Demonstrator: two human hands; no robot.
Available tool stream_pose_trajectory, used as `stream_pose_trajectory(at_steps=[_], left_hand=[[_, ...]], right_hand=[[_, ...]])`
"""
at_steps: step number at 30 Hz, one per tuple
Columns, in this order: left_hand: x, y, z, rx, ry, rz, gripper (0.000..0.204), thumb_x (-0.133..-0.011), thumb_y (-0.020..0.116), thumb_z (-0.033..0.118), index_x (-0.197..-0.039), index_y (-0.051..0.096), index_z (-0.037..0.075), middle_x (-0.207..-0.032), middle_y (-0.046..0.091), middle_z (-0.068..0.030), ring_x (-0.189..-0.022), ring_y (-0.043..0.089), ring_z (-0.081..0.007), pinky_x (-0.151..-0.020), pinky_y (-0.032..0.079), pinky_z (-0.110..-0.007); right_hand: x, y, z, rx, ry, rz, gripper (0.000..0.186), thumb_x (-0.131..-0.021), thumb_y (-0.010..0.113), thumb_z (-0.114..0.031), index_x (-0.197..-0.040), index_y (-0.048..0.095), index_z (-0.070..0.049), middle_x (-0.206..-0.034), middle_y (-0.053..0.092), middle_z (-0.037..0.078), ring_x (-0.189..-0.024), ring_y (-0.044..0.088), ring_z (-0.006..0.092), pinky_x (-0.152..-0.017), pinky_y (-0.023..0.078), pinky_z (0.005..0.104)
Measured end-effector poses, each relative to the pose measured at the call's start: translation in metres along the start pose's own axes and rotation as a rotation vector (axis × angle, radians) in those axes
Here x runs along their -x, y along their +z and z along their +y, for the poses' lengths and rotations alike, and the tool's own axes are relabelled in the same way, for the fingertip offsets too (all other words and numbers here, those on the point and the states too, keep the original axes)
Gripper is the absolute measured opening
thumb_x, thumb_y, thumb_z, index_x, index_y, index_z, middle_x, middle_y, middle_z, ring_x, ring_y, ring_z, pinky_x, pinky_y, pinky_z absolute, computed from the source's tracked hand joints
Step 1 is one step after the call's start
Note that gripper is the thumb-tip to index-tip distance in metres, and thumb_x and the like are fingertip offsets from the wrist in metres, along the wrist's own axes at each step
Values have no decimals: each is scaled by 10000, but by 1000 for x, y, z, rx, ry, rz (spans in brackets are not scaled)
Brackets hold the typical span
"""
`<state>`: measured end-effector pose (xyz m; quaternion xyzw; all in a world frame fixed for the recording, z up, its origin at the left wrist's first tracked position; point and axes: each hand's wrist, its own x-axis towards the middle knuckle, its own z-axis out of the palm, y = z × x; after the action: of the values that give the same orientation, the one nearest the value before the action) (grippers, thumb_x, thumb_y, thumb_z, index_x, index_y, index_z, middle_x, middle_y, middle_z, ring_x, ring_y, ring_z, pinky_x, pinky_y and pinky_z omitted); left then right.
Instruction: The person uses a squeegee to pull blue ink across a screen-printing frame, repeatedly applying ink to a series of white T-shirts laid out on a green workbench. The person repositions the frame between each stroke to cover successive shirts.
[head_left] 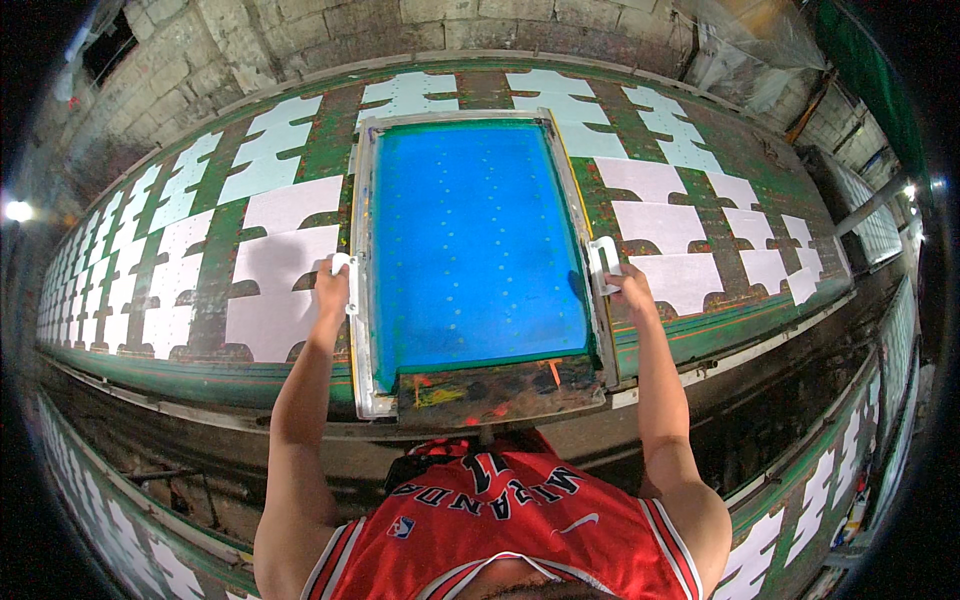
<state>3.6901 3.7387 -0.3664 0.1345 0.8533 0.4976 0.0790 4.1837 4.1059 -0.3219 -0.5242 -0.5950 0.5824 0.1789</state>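
A screen printing frame with a blue mesh lies across the long printing table, right in front of me. Small pale dots run down the mesh in rows. My left hand is closed round the white handle on the frame's left side. On the other side, my right hand grips a matching white handle. The near end of the frame carries a paint-stained board. Whatever lies beneath the mesh is hidden.
White cut fabric pieces lie in rows on the green table, left and right of the frame, with more pieces on the right. A block wall stands behind. Another table with fabric pieces runs behind me.
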Motion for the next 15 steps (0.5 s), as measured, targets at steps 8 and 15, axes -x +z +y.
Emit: stream_pose_trajectory(at_steps=[8, 15], left_hand=[[7, 6, 8, -52, 35, 11, 372, -917, 661, 136, -1271, 608, 36, -1100, 706, -204, -1016, 680, -333, -878, 511, -425], [15, 8, 14, -43, 23, -31, 340, -920, 659, 154, -1226, 611, 16, -1090, 707, -222, -1001, 684, -365, -865, 509, -442]], right_hand=[[1, -4, -2, -13, 8, 12, 638, -855, 733, -225, -1406, 515, 11, -1192, 668, 133, -1055, 613, 243, -831, 485, 394], [2, -11, -4, -14, 15, -10, 633, -863, 732, -247, -1398, 518, 14, -1167, 673, 126, -960, 623, 223, -803, 500, 376]])
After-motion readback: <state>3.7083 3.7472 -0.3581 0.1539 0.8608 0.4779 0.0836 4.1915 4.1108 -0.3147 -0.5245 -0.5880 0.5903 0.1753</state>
